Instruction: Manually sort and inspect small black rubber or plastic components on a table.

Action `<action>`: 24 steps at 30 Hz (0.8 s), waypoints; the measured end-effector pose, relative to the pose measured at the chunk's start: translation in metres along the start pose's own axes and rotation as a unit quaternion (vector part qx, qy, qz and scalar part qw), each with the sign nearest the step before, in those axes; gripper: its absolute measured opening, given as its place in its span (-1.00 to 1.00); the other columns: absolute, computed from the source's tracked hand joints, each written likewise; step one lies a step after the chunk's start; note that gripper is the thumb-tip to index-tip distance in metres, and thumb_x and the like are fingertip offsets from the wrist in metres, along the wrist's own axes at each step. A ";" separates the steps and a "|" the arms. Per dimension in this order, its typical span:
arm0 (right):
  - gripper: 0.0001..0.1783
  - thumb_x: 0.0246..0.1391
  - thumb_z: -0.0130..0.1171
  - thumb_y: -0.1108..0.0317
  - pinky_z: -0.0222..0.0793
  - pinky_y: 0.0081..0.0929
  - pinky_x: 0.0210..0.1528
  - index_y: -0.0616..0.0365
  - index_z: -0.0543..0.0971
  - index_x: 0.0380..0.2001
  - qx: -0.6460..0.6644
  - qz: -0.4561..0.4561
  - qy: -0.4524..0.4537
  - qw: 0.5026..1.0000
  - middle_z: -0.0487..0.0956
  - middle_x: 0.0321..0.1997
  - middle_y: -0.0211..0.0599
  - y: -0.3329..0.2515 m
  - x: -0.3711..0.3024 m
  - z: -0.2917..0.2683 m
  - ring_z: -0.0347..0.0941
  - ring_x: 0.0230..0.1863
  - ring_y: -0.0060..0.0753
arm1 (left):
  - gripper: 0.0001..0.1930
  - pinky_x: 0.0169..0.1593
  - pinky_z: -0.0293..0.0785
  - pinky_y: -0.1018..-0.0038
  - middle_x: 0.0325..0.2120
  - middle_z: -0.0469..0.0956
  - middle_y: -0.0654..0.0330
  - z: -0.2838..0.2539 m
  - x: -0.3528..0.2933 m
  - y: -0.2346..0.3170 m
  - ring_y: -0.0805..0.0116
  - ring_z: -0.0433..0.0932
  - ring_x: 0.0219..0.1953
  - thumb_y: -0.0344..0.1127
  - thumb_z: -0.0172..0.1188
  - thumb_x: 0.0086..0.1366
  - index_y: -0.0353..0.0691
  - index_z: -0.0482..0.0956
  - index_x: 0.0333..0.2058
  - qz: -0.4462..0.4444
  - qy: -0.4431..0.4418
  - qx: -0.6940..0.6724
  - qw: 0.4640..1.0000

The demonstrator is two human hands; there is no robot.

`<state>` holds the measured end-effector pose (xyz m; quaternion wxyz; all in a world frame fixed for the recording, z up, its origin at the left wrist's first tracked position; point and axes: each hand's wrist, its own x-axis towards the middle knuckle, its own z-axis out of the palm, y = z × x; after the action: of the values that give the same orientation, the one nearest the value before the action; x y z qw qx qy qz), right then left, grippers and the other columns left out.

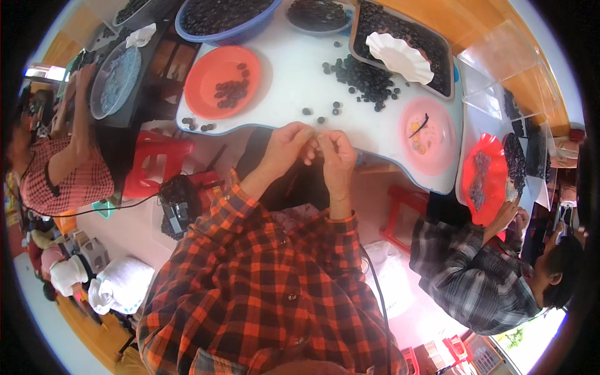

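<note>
My left hand (287, 149) and my right hand (337, 153) meet over the table's near edge, fingertips pinched close together. Whatever lies between the fingers is too small or hidden to make out. Just beyond them, several small round black pieces (321, 119) lie loose on the white table (284, 81). A larger heap of the same black pieces (365, 78) spreads farther back to the right. Left of my hands stands an orange-red basin (203, 72) with some dark pieces in it. To the right is a pink plate (442, 134) holding a dark thin tool (419, 125) and small yellowish bits.
A blue basin (228, 37) and a metal tray (447, 87), both filled with black pieces, stand at the back. A white wavy-edged dish (400, 59) rests on the tray. At right, a person in grey plaid (469, 275) works by a red dish (494, 150); another person (69, 169) sits left.
</note>
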<state>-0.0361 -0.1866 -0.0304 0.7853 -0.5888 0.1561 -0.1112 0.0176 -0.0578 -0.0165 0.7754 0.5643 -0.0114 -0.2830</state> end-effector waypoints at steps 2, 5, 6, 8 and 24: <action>-0.89 0.23 0.13 0.43 0.38 -0.68 -0.34 0.27 0.54 -0.30 0.004 0.001 -0.005 1.000 0.55 -0.41 -0.43 0.004 0.000 -0.002 0.41 -0.40 -0.71 | -0.80 -0.52 0.51 0.59 -0.46 0.55 0.19 0.000 0.000 0.001 0.50 0.51 -0.55 -0.32 0.05 0.42 -0.38 0.50 -0.23 -0.005 0.007 -0.002 1.000; -0.90 0.22 0.13 0.43 0.38 -0.67 -0.33 0.26 0.55 -0.30 -0.027 -0.015 0.003 1.000 0.55 -0.40 -0.43 -0.001 -0.001 0.001 0.41 -0.40 -0.70 | -0.78 -0.53 0.49 0.60 -0.47 0.55 0.19 -0.002 -0.001 -0.001 0.50 0.50 -0.57 -0.29 0.04 0.42 -0.37 0.50 -0.24 -0.009 0.015 -0.017 1.000; -0.90 0.22 0.13 0.43 0.38 -0.68 -0.33 0.25 0.55 -0.30 -0.063 -0.032 0.018 0.997 0.55 -0.39 -0.43 -0.004 -0.001 0.001 0.42 -0.41 -0.70 | -0.78 -0.53 0.48 0.61 -0.47 0.55 0.20 -0.003 -0.002 -0.001 0.50 0.49 -0.58 -0.28 0.05 0.42 -0.37 0.50 -0.24 -0.008 0.014 -0.032 0.999; -0.91 0.21 0.14 0.44 0.39 -0.65 -0.32 0.25 0.55 -0.30 -0.096 -0.054 0.041 0.993 0.55 -0.39 -0.41 -0.003 0.002 -0.002 0.44 -0.40 -0.64 | -0.77 -0.54 0.46 0.62 -0.46 0.55 0.22 -0.004 -0.002 0.000 0.52 0.49 -0.58 -0.26 0.08 0.41 -0.36 0.51 -0.25 0.000 0.029 0.001 1.000; -0.95 0.09 0.19 0.49 0.43 -0.31 -0.29 0.20 0.55 -0.35 -0.399 -0.253 0.105 0.875 0.50 -0.33 -0.18 -0.001 0.021 -0.012 0.50 -0.33 -0.12 | -0.83 -0.40 0.48 0.38 -0.42 0.53 0.11 -0.024 0.022 -0.003 0.19 0.57 -0.46 -0.45 0.32 0.12 -0.29 0.63 -0.28 0.319 0.136 0.533 0.772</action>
<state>-0.0206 -0.2049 -0.0348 0.4079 -0.8562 0.1150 -0.2954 0.0429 -0.0473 -0.0341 0.3898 0.8835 -0.2342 0.1118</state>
